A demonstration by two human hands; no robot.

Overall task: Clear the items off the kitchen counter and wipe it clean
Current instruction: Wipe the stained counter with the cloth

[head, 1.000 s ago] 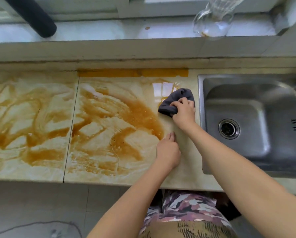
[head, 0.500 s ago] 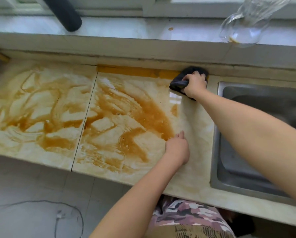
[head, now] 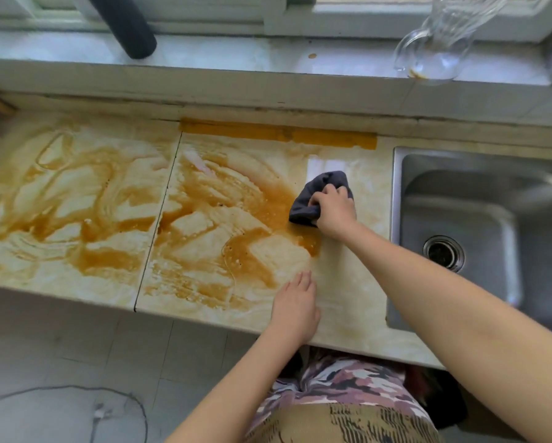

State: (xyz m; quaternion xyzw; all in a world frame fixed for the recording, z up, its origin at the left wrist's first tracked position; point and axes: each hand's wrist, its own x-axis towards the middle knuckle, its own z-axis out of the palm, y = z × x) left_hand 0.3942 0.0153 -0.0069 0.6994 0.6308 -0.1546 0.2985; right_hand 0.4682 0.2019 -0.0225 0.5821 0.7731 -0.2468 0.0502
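- Wiping is the step in hand; the counter [head: 348,298] carries no loose items that I can see, so the clearing part looks done and the cleaning part is under way.
- The right hand [head: 333,211] is bunched around a dark grey cloth [head: 316,199], fingers curled over the top of it and pressing it down on the counter; the cloth sits at the right-hand edge of the brown spill [head: 223,219], near the sink [head: 479,225] but not touching its rim.
- The left hand [head: 297,302] lies flat on the counter near the front edge, fingers together and pointing away from the body; it holds nothing and seems only to brace.
- The strip of counter between the cloth and the sink looks clean and glossy; the brown liquid covers most of both slabs to the left, smeared in swirls, and a darker orange band [head: 277,134] runs along the back edge.
- By my judgement only a small part of the wiping is done; the next move calls for drawing the cloth leftward into the thick pool just beside it, with firm pressure.
- The cloth is small for so much liquid; it will likely need wringing over the sink soon, or it will only push the spill about.
- A glass jug [head: 434,52] stands on the sill above the sink, well clear of the wiping.
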